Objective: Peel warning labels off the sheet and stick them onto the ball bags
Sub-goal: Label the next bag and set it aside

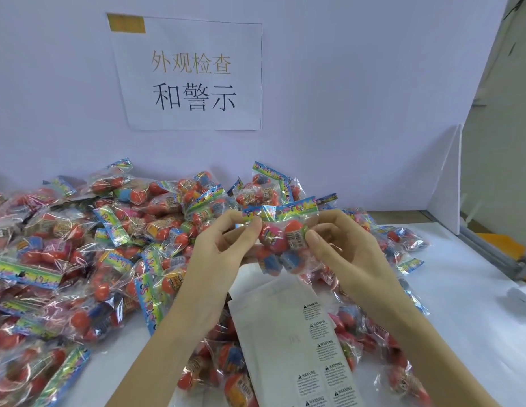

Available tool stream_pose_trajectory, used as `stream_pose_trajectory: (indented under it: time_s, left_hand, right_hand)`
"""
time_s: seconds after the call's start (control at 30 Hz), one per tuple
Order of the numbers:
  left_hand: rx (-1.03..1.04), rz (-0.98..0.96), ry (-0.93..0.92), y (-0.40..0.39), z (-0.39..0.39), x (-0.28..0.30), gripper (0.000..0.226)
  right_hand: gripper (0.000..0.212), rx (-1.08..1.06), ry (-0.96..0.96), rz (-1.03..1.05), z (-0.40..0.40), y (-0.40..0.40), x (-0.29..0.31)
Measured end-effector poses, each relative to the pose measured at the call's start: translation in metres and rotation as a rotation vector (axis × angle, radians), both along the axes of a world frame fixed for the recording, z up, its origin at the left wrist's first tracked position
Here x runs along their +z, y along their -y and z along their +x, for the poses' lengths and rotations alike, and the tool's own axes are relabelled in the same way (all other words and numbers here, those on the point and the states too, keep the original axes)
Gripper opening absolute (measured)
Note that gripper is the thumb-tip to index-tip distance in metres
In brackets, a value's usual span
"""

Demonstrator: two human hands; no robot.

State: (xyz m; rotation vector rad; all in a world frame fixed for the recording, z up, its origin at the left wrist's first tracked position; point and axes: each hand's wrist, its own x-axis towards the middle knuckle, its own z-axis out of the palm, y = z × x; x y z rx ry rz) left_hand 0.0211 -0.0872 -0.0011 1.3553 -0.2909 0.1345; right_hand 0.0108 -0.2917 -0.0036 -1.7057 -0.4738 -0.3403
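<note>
A clear ball bag (281, 235) of red, pink and blue balls is hanging in the air above the label sheet (297, 342), which is lying on the white table (461, 304). The left hand (223, 245) is pinching its left edge and the right hand (341, 245) its right edge. A heap of similar bags (79, 245) is spreading across the table before a wall notice (194, 74).

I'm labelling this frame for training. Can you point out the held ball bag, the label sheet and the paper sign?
held ball bag (281, 233): head view, on the pink ball inside.
label sheet (281, 327): head view, on its blank peeled area.
paper sign (194, 80): head view, on the printed middle.
</note>
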Motion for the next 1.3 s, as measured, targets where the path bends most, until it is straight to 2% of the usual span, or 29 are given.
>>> stream_pose_trajectory:
  time_s: [0.07, 0.17, 0.4, 0.57, 0.63, 0.7, 0.77, 0.83, 0.93, 0.97, 1.03, 1.2, 1.3]
  left_hand:
    - [-0.016, 0.053, 0.003, -0.001, 0.001, -0.002, 0.024]
    - [-0.017, 0.116, 0.011, -0.001, 0.001, -0.003, 0.022]
    - [0.009, -0.026, -0.044, 0.004, -0.003, 0.0, 0.02]
    - [0.211, -0.099, -0.087, -0.001, 0.002, -0.003, 0.018]
    - [0.248, -0.09, -0.094, -0.003, 0.007, -0.005, 0.021]
    - [0.233, -0.079, -0.094, -0.001, 0.002, -0.007, 0.023]
    - [0.156, -0.083, -0.099, -0.003, 0.0, -0.003, 0.013]
    - [0.07, -0.103, -0.155, -0.003, 0.009, 0.008, 0.025]
    - [-0.002, 0.119, -0.186, -0.018, 0.016, 0.013, 0.026]
    - [0.015, 0.199, -0.147, -0.02, 0.014, 0.01, 0.03]
    - [0.082, 0.317, 0.01, -0.01, 0.0, 0.01, 0.024]
    - [0.178, 0.289, 0.22, -0.007, -0.003, 0.003, 0.015]
    - [0.246, 0.288, 0.277, -0.005, -0.003, 0.004, 0.013]
  right_hand:
    - [0.022, -0.026, -0.008, 0.025, -0.002, -0.004, 0.0]
    - [0.022, -0.067, -0.026, 0.107, -0.003, -0.007, -0.001]
    - [0.03, -0.005, -0.119, 0.287, -0.006, -0.009, 0.001]
    - [0.035, 0.009, -0.195, 0.206, -0.005, -0.005, 0.006]
    - [0.03, 0.019, -0.187, 0.167, -0.004, -0.004, 0.004]
    - [0.024, 0.001, -0.177, 0.184, -0.003, -0.005, 0.002]
    - [0.023, 0.003, -0.218, 0.242, -0.002, -0.004, 0.001]
    - [0.027, 0.039, -0.287, 0.267, -0.001, 0.001, 0.002]
    - [0.024, 0.155, -0.379, 0.27, 0.0, 0.006, 0.005]
    - [0.022, 0.178, -0.394, 0.264, -0.001, 0.006, 0.005]
    - [0.02, 0.207, -0.409, 0.26, -0.002, 0.003, 0.005]
    - [0.015, 0.227, -0.416, 0.322, -0.003, 0.003, 0.007]
    - [0.014, 0.183, -0.359, 0.387, -0.003, 0.004, 0.007]
